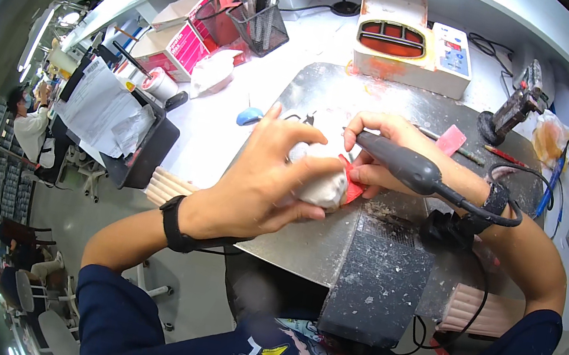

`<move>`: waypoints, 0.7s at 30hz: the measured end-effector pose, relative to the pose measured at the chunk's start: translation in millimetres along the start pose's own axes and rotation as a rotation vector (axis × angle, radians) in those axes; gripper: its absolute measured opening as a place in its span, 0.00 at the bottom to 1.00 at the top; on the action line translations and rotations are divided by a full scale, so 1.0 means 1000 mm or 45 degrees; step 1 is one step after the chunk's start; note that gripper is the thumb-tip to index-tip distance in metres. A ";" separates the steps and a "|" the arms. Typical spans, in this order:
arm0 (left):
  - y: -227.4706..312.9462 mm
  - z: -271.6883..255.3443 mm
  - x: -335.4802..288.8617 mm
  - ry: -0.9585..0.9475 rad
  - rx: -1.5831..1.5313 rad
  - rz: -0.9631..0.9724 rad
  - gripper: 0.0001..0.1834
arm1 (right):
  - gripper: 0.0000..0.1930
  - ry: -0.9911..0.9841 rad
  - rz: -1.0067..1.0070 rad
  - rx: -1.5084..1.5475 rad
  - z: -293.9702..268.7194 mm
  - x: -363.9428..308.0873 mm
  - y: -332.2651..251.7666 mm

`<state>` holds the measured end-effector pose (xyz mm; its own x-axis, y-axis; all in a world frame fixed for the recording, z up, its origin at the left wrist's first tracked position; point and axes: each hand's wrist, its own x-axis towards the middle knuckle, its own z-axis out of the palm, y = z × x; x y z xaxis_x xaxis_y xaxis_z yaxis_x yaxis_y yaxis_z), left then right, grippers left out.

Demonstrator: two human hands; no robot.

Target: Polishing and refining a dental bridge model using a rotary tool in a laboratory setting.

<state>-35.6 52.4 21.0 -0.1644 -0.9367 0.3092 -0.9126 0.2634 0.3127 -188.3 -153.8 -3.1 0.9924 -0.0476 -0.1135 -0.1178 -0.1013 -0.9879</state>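
My left hand (262, 174) is wrapped round a white plaster model (325, 190), its fingers over the top and the thumb along the near side. A piece of red wax (353, 187) sits against the model's right side. In my right hand (385, 138) is a black corded pen-shaped tool (403, 163), its tip pointing left above the model. Fingertips of that hand also touch the red wax. The tool's working tip is mostly hidden by my fingers. A cable runs from its rear end past my right wrist.
A metal plate (289, 242) covers the bench under my hands. Behind stands a wax heater box (409, 70) with red wax inside. A mesh pen holder (264, 27) and pink-white box (179, 43) are back left, a black paper tray (150, 147) left, a pink wax sheet (451, 140) right.
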 end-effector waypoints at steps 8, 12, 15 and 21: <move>0.000 0.001 0.001 -0.043 0.035 0.112 0.33 | 0.13 -0.034 0.008 -0.045 -0.002 -0.002 -0.002; -0.002 0.001 0.000 0.040 -0.040 0.118 0.33 | 0.13 0.007 0.065 -0.048 0.000 -0.002 -0.004; -0.002 0.003 0.001 -0.006 -0.020 0.142 0.33 | 0.13 -0.001 0.071 -0.030 0.001 -0.004 -0.004; 0.000 0.005 0.002 0.021 -0.067 0.137 0.33 | 0.13 0.004 0.091 -0.023 0.001 -0.005 -0.006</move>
<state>-37.6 49.8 17.4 -0.2539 -0.8983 0.3585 -0.8691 0.3746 0.3230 -192.3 -152.3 3.1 0.9814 -0.0582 -0.1830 -0.1887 -0.1153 -0.9752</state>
